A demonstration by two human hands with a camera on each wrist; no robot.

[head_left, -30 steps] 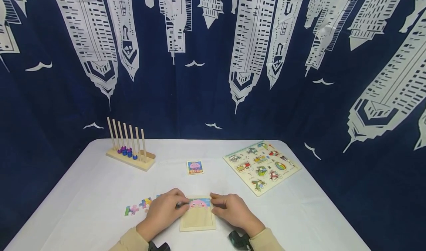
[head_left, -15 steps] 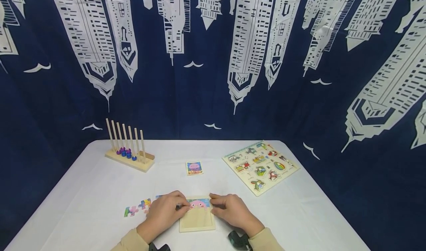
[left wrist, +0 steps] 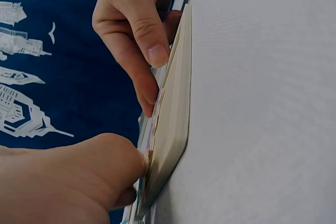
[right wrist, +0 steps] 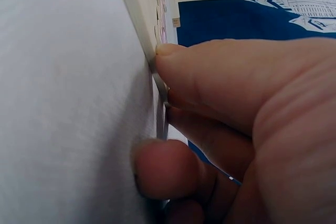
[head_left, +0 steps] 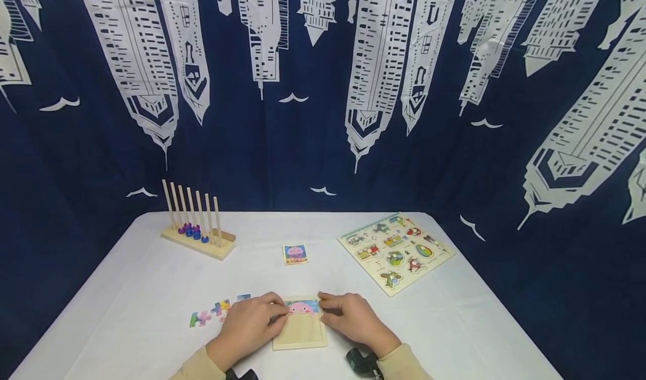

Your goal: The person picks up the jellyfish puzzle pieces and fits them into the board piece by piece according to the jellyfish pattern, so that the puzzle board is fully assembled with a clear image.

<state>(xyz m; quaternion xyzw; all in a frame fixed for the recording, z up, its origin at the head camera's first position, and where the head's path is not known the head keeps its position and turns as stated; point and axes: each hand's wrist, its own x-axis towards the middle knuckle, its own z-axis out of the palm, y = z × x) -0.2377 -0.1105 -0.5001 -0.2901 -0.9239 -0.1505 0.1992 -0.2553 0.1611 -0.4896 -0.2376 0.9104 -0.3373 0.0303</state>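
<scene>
A shallow wooden puzzle tray (head_left: 300,335) lies on the table between both hands. Along its far side sit jigsaw pieces (head_left: 301,307) picturing a pink face on blue; the near part shows bare wood. My left hand (head_left: 250,321) has its fingers curled at the tray's left side and pinches a puzzle piece, mostly hidden by the fingertips. My right hand (head_left: 353,318) grips the tray's right edge near the far corner. In the right wrist view, the thumb (right wrist: 173,59) meets the edge of the tray (right wrist: 137,11).
Several loose jigsaw pieces (head_left: 200,318) lie left of the left hand. Beyond the tray is a small octopus picture card (head_left: 295,254). A wooden peg rack with beads (head_left: 199,242) stands back left, a picture puzzle board (head_left: 396,251) back right.
My left hand has shifted slightly at the tray's left side, its fingers closing up and baring more of a blue loose piece behind it. My right hand keeps its place.
</scene>
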